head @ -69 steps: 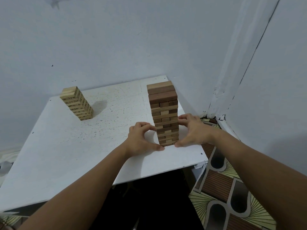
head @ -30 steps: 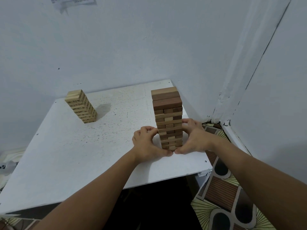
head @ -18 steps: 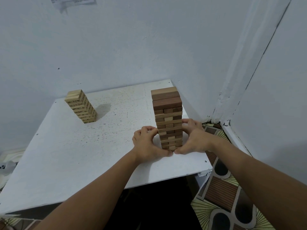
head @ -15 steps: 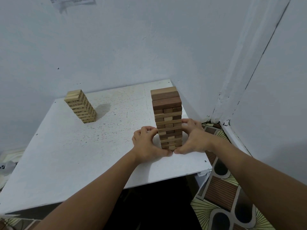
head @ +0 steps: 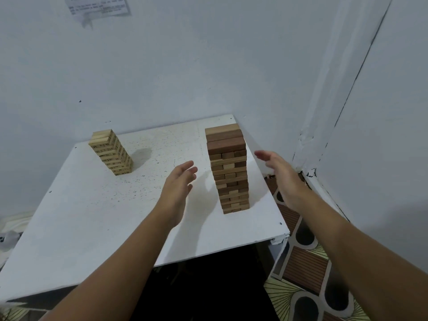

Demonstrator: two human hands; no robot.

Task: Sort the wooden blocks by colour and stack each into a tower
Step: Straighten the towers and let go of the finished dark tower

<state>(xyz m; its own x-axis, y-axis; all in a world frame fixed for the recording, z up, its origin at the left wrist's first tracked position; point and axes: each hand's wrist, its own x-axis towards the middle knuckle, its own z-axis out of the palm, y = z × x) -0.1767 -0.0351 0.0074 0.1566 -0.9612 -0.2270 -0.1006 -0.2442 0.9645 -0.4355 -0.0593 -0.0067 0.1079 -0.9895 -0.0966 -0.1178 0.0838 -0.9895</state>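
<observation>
A tall tower of brown wooden blocks stands upright near the right edge of the white table. A shorter tower of pale wooden blocks stands at the far left of the table. My left hand hovers left of the brown tower with straight fingers, holding nothing. On the tower's right side my right hand is raised, fingers spread, also apart from the blocks.
White walls meet in a corner close behind and to the right of the table. A patterned floor shows to the right of the table. A paper note hangs on the wall at top left.
Both hands have let go of the base of the brown tower, opened and lifted away to either side. The tower stays standing.
</observation>
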